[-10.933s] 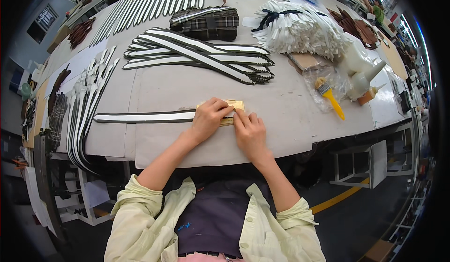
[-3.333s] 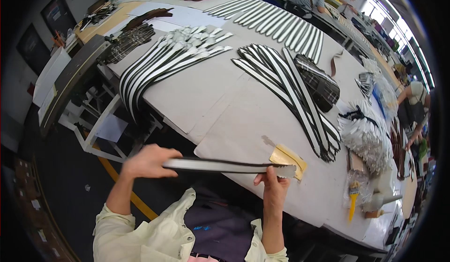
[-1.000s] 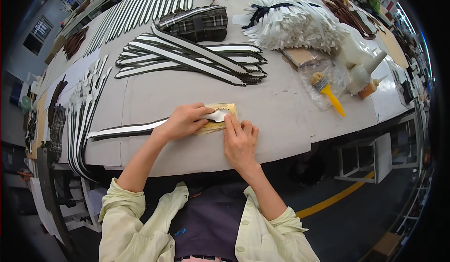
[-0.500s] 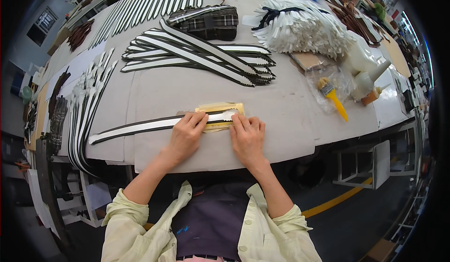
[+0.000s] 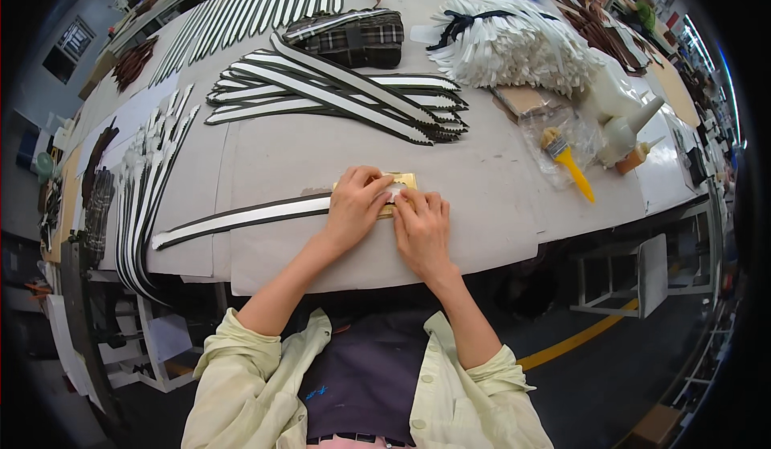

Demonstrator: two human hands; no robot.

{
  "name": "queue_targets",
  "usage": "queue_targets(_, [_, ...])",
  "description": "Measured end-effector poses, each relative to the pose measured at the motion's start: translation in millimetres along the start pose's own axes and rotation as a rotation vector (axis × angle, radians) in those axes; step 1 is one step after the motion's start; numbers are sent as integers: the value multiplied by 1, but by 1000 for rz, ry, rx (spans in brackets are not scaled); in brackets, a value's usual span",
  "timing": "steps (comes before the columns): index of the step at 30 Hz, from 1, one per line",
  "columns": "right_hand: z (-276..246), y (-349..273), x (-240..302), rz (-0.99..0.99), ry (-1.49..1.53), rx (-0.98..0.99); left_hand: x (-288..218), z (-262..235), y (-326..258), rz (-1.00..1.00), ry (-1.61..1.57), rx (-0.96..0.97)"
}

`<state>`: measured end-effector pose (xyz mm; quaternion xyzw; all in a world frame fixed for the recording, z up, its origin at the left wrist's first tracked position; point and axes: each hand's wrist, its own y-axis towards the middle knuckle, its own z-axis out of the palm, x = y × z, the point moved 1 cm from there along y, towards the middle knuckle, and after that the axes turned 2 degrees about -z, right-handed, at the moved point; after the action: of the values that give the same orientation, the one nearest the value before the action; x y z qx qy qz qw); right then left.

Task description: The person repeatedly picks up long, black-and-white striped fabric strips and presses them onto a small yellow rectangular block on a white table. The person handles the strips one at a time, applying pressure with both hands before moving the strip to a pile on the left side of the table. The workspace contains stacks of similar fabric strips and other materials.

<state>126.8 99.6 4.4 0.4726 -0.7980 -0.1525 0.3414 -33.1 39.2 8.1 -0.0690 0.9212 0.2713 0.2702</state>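
Observation:
A long strip (image 5: 265, 211), white along the middle with dark edges, lies across the table front. Its right end rests on a small yellow block (image 5: 410, 181) and is largely covered by my fingers. My left hand (image 5: 354, 206) is closed on the strip near that end, fingertips pinched together. Close against it, my right hand (image 5: 423, 229) also pinches the white end of the strip. The fingertips of both hands nearly meet over the block.
A crossed pile of similar strips (image 5: 337, 100) lies beyond my hands, with a plaid bundle (image 5: 353, 39) behind it. More strips (image 5: 152, 184) hang over the table's left edge. To the right are a yellow-handled brush (image 5: 569, 164), a squeeze bottle (image 5: 630, 132) and a heap of white strips (image 5: 514, 47).
My left hand has slid right along the strip, up to the right hand and onto the block. The right hand has barely moved.

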Motion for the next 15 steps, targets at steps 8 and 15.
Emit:
queue_targets(8, [4, 2, -12, 78, 129, -32, 14, 10, 7, 5, -167, 28])
queue_targets(15, [3, -1, -14, 46, 113, -19, 17, 7, 3, 114, -56, 23])
